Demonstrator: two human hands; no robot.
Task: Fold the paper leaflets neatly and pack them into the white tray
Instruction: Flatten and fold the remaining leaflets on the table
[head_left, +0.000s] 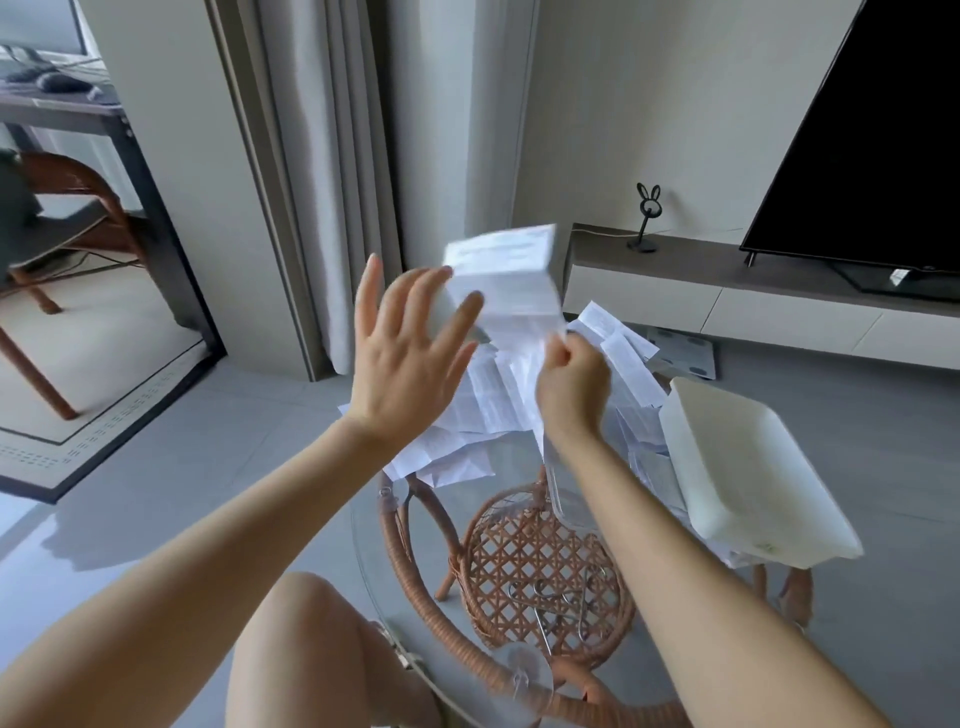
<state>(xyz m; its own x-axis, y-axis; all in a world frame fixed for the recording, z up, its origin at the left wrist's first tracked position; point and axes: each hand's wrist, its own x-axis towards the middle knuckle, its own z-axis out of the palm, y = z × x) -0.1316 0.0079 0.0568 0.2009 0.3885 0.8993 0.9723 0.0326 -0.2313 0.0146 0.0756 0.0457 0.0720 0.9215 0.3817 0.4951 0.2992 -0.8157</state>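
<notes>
A white printed leaflet (506, 283) is raised in the air above the round glass table (374, 566), blurred by motion. My right hand (571, 382) pinches its lower edge with curled fingers. My left hand (408, 345) is spread wide with straight fingers at the leaflet's left side, touching or just beside it. Under the hands, several unfolded leaflets (478, 410) lie in a loose pile on the glass. The white tray (748, 467) sits at the table's right edge, tilted on some papers; I see nothing inside it.
The table has a rattan frame with a woven lower shelf (540, 566) holding metal clips. My bare knee (311, 639) is at the table's near-left edge. A low TV bench (727, 291) with a black screen stands behind, a curtain at the back left.
</notes>
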